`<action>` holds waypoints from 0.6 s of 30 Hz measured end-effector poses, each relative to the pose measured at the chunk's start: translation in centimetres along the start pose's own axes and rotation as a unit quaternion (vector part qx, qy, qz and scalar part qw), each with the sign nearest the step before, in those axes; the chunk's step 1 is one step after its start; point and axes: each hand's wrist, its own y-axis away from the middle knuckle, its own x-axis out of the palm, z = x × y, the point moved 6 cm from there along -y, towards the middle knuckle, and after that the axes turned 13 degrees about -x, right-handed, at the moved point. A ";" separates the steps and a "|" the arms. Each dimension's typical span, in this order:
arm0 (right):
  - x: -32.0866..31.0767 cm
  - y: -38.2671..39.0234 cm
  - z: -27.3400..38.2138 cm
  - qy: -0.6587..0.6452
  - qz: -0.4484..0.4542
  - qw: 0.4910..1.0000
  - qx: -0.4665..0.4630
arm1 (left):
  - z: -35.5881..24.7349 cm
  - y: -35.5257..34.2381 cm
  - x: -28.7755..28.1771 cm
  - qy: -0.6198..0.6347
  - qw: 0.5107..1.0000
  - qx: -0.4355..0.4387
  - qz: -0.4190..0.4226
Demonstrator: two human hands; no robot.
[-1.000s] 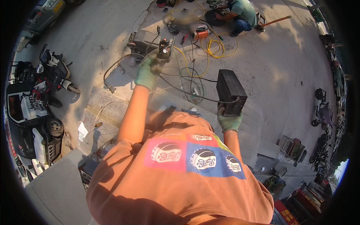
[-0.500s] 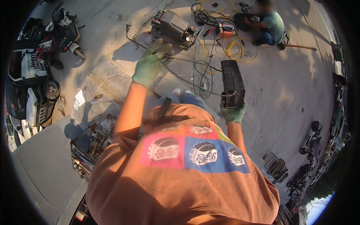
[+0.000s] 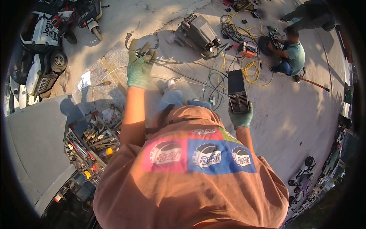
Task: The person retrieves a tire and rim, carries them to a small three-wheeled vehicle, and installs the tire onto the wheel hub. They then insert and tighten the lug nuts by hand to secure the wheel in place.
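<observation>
My left hand point(image 3: 139, 68), in a green-palmed work glove, is raised with dark power cable point(image 3: 179, 65) looped across its fingers. A plug point(image 3: 128, 35) hangs at the cable's end beyond my fingertips. The cable's strands stretch rightward to a black box-shaped charger point(image 3: 237, 86) with a slotted end face. My right hand point(image 3: 243, 115), gloved too, holds this charger from below, its fingers partly hidden under it.
Ahead stand a black air compressor point(image 3: 202, 32) and a red-and-grey machine point(image 3: 248, 49) among yellow hoses point(image 3: 251, 72). A crouching person point(image 3: 293, 53) handles a wheel. A tool tray point(image 3: 97, 133) lies left beside a grey panel point(image 3: 34, 141); a toy-like car point(image 3: 42, 53) and scooters are beyond.
My left hand has moved left, drawing the cable wider from the charger. The charger tilts differently in my right hand. The view has shifted, and another person shows at the top right.
</observation>
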 end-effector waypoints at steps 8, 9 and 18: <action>9.3 -5.7 -5.6 0.014 0.071 0.997 0.001 | -6.9 -3.8 -5.4 -0.097 0.995 0.001 -0.028; 11.1 -6.0 -6.7 0.030 0.052 0.998 0.002 | -7.8 -4.3 -6.4 -0.121 0.992 -0.002 -0.033; 23.0 -9.8 -13.9 0.106 0.060 0.992 0.026 | -13.9 -9.6 -13.9 -0.135 0.983 -0.044 -0.116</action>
